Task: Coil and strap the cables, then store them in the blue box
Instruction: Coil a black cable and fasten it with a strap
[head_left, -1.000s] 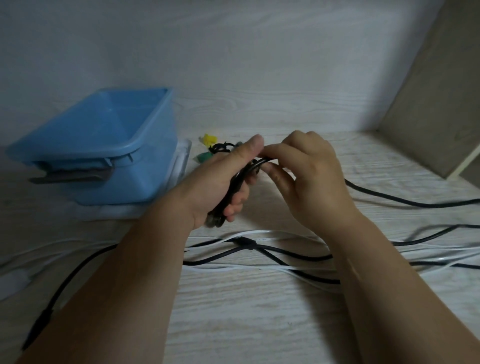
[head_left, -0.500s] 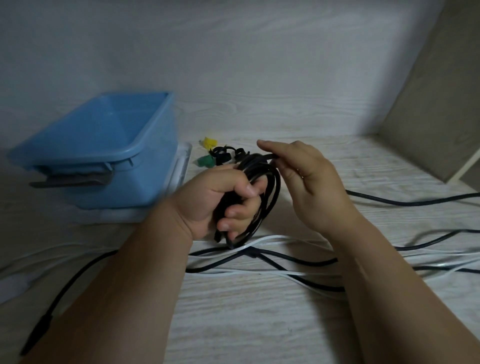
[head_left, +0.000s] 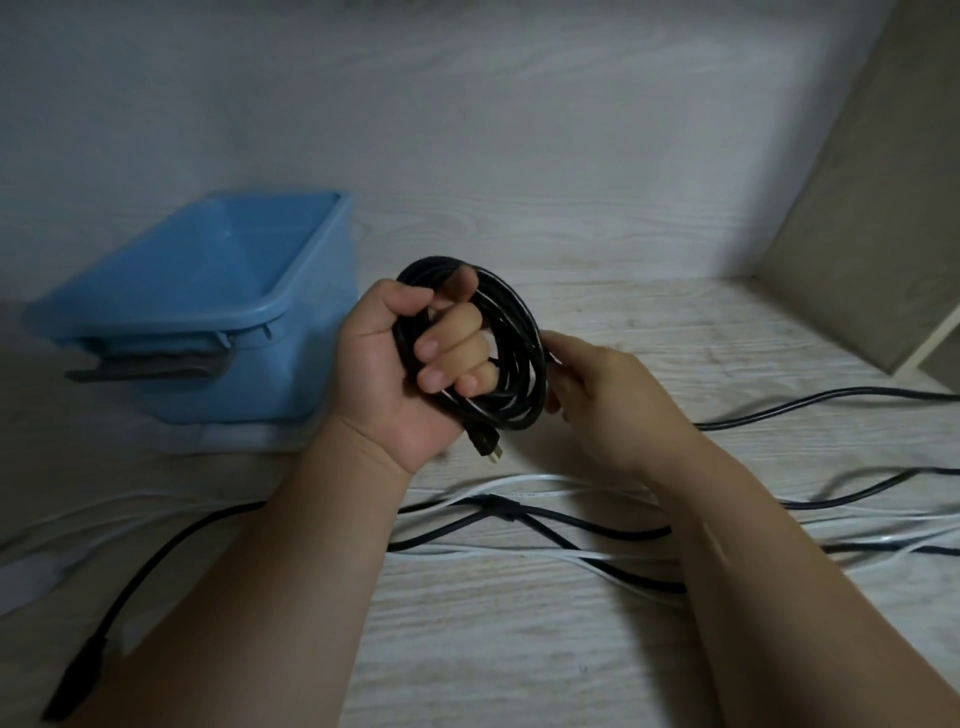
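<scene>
Blk cable coil (head_left: 519, 364) in L hand (head_left: 384, 374) fist grip, rim in R hand (head_left: 613, 405) pinch grip.

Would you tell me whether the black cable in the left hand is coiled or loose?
Coiled: the black cable forms several round loops gripped in the left hand, its plug hanging below. No strap shows on it.

L hand (head_left: 387, 379) grip round black cable coil (head_left: 521, 307), R hand (head_left: 618, 402) on its right edge, blue box (head_left: 208, 296) behind-left.
</scene>
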